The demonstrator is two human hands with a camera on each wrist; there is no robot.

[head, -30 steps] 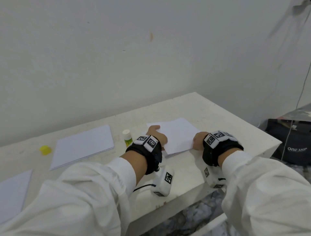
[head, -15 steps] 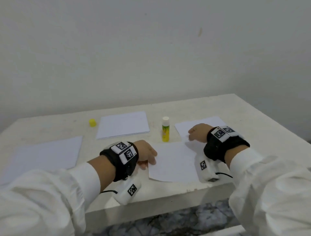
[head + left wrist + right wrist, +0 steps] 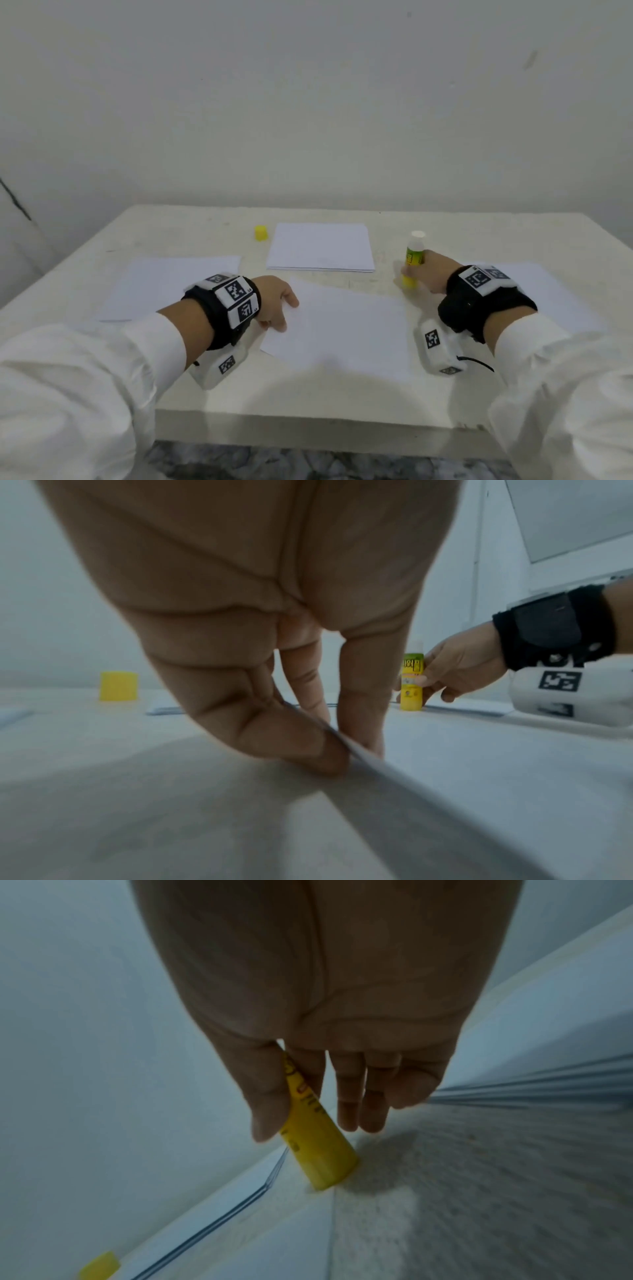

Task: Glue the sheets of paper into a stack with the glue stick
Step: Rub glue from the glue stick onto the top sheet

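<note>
Yellow plastic barrel of the glue stick [image 3: 413, 265]: rigid, light, smooth, so it should not deform under a pinch; judged best taken around mid-barrel, where the right hand [image 3: 432, 274] has it, thumb [image 3: 265, 1096] on one side and fingers on the other. It stands upright with its base on the table [image 3: 513, 236], white glue end up and uncapped; the yellow cap [image 3: 261, 232] sits well apart, beyond the left hand.

Sheet of paper [image 3: 346, 332] lies flat between the two hands: thin, floppy, prone to sliding and creasing, so it needs holding at an edge while glue is rubbed on. Left hand [image 3: 274, 299] pinches its near-left edge, thumb [image 3: 301, 742] under, fingers on top, the edge lifted slightly.

Paper stack [image 3: 320, 247] lies beyond the sheet; further paper lies outboard of each hand.

Versus half a second ago: the right hand was knuckled on the sheet under its wrist, glue stick untouched; now it grips the stick. Left hand position on the sheet edge is unchanged.
</note>
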